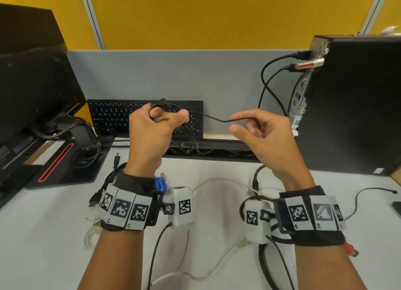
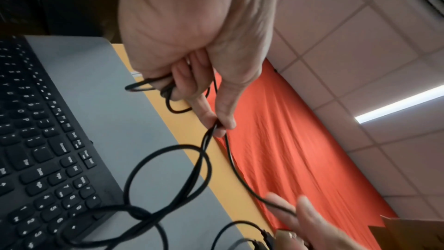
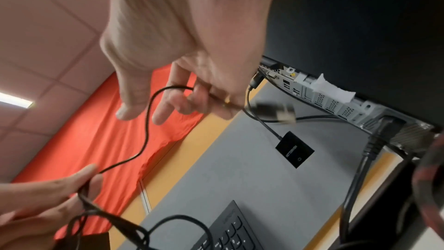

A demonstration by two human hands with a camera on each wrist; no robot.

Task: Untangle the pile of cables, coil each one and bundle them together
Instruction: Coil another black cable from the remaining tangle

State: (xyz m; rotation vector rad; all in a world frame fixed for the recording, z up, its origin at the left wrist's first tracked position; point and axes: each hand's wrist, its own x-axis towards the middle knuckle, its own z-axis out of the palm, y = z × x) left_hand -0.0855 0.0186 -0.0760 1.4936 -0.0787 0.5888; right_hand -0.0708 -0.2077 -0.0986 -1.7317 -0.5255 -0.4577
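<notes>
Above the desk, mid-air, both hands raised:

- L hand (image 1: 152,127): fingers curled round several loops of thin black cable (image 1: 217,118); thumb and forefinger pinch the strand where it leaves the coil. Left-wrist view shows more loops hanging loose below the fist, crossing each other.
- R hand (image 1: 267,135): curled, narrow; the same cable runs through the fingers (image 3: 199,90). Right-wrist view: blurred black plug (image 3: 276,110) sticks out past the knuckles. Cable spans between the hands with a slight sag.
- Writing: wrist bands (image 1: 128,209) on both arms carry square black/white coded tags; small digits under them, too small to read. Black adapter box (image 3: 294,149) has white lettering, not legible. Keyboard (image 1: 121,118) keys printed w/ std letters & numerals.
- Desk (image 1: 43,235), light grey: remaining cables lie under the forearms – white cable (image 1: 219,266) in a wide loop, blue cable (image 1: 160,184) bunched by L wrist, black cables w/ plugs (image 1: 108,181) left of it, red plug (image 1: 351,249) by R wrist, thin black lead (image 1: 368,192) far right.
- Behind hands: keyboard propped against grey partition (image 1: 217,77), partly hidden by L hand.
- Left: dark monitor (image 1: 32,83), black stand w/ red strip (image 1: 55,164), headset & cords on it.
- Right: black PC tower (image 1: 358,105), rear ports facing in, two cables plugged near top.
- Back: yellow wall panels (image 1: 217,14).
</notes>
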